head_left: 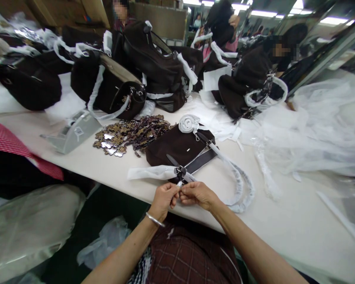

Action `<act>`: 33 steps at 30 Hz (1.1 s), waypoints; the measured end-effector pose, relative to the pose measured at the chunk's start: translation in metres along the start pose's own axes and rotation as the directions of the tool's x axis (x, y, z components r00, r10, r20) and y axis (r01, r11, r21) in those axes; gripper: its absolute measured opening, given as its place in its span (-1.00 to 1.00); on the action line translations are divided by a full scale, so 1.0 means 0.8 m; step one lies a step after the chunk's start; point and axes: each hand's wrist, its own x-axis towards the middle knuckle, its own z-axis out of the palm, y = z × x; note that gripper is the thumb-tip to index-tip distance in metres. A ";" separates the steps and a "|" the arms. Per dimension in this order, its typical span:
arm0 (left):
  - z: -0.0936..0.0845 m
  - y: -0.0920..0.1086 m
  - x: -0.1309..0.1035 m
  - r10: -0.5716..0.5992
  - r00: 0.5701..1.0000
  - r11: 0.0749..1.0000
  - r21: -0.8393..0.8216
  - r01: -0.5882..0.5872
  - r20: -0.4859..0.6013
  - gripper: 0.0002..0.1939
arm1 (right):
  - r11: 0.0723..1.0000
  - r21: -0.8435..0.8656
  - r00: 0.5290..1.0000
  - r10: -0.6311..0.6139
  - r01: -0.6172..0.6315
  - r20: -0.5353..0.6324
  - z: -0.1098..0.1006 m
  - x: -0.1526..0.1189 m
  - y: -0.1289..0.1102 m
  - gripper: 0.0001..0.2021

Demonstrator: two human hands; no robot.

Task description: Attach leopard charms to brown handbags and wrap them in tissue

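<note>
At the table's front edge, my left hand (165, 196) and my right hand (197, 194) meet with fingers pinched. A small silvery-white piece (180, 184) shows at my left fingertips; whatever my right fingers grip is hidden. Just beyond them lies a dark brown handbag (168, 144), with metal strap fittings (181, 171) close to my fingers. Its long strap (239, 177), wrapped in clear film, loops out to the right. Another film-wrapped piece (152, 172) extends left from the fittings. On the bag's far side rests a coiled white strap (189, 123).
A heap of metallic, flower-shaped tags (115, 136) lies left of the bag, beside a grey tape dispenser (77, 130). Several dark handbags (106, 85) line the back. Clear plastic sheeting (319, 126) covers the right side. A co-worker (284, 49) is at the far right.
</note>
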 end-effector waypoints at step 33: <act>-0.004 -0.011 -0.015 0.064 0.998 0.987 0.151 -0.063 0.000 -0.76 | 0.851 0.452 0.904 0.058 -0.267 0.424 0.017 0.017 0.015 -0.56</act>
